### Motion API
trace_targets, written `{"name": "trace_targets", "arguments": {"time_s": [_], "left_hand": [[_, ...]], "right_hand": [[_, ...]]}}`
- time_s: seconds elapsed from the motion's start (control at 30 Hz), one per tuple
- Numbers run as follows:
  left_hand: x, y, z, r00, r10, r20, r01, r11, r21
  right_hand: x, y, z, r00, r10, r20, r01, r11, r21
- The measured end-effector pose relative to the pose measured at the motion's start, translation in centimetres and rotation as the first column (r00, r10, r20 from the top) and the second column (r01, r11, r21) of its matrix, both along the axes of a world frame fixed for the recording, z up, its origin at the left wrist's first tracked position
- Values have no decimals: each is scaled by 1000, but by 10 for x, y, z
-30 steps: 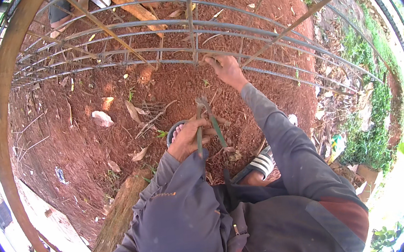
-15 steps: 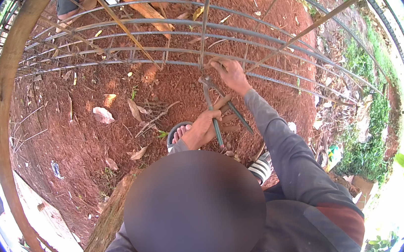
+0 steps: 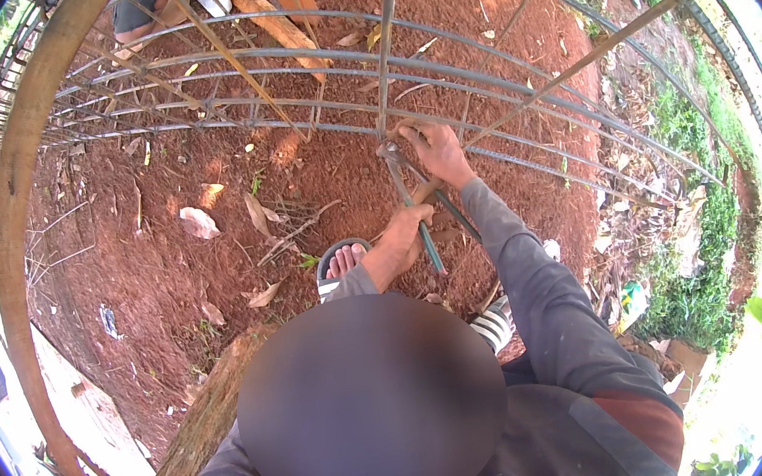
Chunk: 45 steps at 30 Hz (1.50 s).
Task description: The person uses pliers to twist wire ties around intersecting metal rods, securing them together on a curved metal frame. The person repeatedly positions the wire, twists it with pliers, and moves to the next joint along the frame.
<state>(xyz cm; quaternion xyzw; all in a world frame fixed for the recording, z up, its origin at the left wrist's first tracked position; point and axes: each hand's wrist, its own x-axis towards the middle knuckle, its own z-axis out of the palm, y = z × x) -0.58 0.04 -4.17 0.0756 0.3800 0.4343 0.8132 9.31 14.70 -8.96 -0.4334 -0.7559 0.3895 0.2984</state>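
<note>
2 hands have closed in on 1 rebar crossing in the head view: half a second ago the pliers (image 3: pixel 407 199) hung lower, now their jaws sit at the crossing — tying looks under way. Left hand (image 3: pixel 405 240) is wrapped tight around the handles; right hand (image 3: pixel 435 152) grips the rebar cage (image 3: pixel 497 98) beside the jaws, fingers curled shut.

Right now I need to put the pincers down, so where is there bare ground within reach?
Open red soil lies left of the sandalled foot, between scattered dry leaves and the log. It is crowded where the right hand and left hand work the pincers at the rebar cage.
</note>
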Motion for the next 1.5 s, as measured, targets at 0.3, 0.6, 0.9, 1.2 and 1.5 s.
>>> {"name": "trace_targets", "arguments": {"time_s": [0.3, 0.6, 0.9, 1.2, 1.5], "left_hand": [[15, 8, 11, 993, -37, -114, 19, 988, -150], [20, 6, -26, 988, 148, -52, -151, 987, -53], [14, 4, -11, 975, 98, -198, -115, 991, -72], [-1, 1, 1, 993, 72, -95, -76, 996, -45], [1, -1, -8, 963, -10, -271, -21, 994, -112]], "right_hand": [[5, -2, -9, 999, -21, -31, 22, 1000, 17], [-1, -4, 0, 1000, -8, -20, 7, 1000, -23], [4, -1, -5, 1000, 22, 3, -22, 998, -52], [2, -1, -2, 996, 20, -89, -19, 1000, 7], [1, -2, 1, 999, 21, -32, -23, 998, -57]]}}
